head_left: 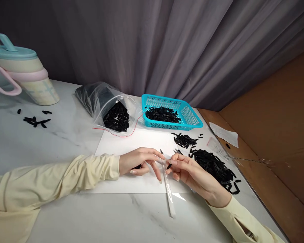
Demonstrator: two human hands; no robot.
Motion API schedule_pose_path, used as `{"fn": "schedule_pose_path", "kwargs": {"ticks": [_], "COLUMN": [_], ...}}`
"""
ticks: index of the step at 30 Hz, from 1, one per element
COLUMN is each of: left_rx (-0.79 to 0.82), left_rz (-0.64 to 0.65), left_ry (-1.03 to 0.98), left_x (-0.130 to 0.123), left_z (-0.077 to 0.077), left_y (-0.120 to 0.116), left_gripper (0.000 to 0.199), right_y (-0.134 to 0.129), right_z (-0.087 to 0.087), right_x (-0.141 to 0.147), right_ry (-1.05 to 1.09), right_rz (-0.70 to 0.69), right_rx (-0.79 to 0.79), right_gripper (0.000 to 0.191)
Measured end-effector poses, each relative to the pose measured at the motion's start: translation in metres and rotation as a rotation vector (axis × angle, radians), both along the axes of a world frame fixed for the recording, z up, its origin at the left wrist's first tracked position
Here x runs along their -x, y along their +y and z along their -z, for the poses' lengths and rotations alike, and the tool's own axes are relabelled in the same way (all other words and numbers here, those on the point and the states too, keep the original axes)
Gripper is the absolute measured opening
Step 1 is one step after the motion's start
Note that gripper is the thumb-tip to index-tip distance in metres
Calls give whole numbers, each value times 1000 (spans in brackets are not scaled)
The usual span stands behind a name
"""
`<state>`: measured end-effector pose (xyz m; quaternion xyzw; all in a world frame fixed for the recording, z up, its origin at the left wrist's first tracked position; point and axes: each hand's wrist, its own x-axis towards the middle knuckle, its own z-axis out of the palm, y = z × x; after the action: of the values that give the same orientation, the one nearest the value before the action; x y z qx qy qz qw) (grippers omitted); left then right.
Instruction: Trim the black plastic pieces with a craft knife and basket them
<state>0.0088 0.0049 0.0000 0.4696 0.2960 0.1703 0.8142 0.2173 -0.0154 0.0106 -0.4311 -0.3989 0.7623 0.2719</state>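
Between finger and thumb, my right hand (190,170) pinches a small black elongated piece (169,166). My left hand (143,158) is opposite, its index and middle fingers stretched toward the right fingertips. Something black (137,166) shows between its thumb and palm, mostly hidden. A slim tool with a dark pointed tip and white wrapped handle (169,195) lies between the hands, its tip beside the left index finger. Another dark tip (176,151) shows behind the right fingers. Both hands are over a white paper sheet (111,185).
A clear zip bag (101,101) and a blue basket (192,116) hold black pieces. A large pile (212,165) and a smaller pile (184,140) sit at right. Loose pieces (36,122) and a tumbler (40,89) are at left. A cardboard wall (276,111) borders the right.
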Motion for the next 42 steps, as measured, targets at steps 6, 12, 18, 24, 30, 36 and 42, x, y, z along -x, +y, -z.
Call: {"fn": "schedule_pose_path", "kwargs": {"ticks": [6, 12, 18, 24, 30, 36, 42], "left_rx": [-114, -249, -415, -534, -580, -580, -613], "left_rz": [-22, -100, -154, -229, -209, -209, -182], "left_ry": [51, 129, 145, 237, 282, 335, 379], "left_x": [-3, -7, -8, -6, -6, -5, -5], "left_z": [2, 10, 19, 15, 14, 12, 13], "left_y": [-5, -12, -19, -19, -19, -20, -20], "left_gripper": [28, 39, 31, 23, 20, 26, 26], "right_y": [-5, -9, -12, -10, -10, -11, -12], "right_z": [-1, 6, 12, 12, 8, 9, 10], "right_x": [6, 8, 11, 8, 7, 6, 5], "right_ry": [19, 83, 181, 183, 79, 16, 5], "right_rz": [9, -11, -47, -51, -58, -17, -13], "right_rx": [36, 63, 90, 16, -133, -226, -285], "right_gripper": [21, 20, 14, 14, 16, 25, 28]}}
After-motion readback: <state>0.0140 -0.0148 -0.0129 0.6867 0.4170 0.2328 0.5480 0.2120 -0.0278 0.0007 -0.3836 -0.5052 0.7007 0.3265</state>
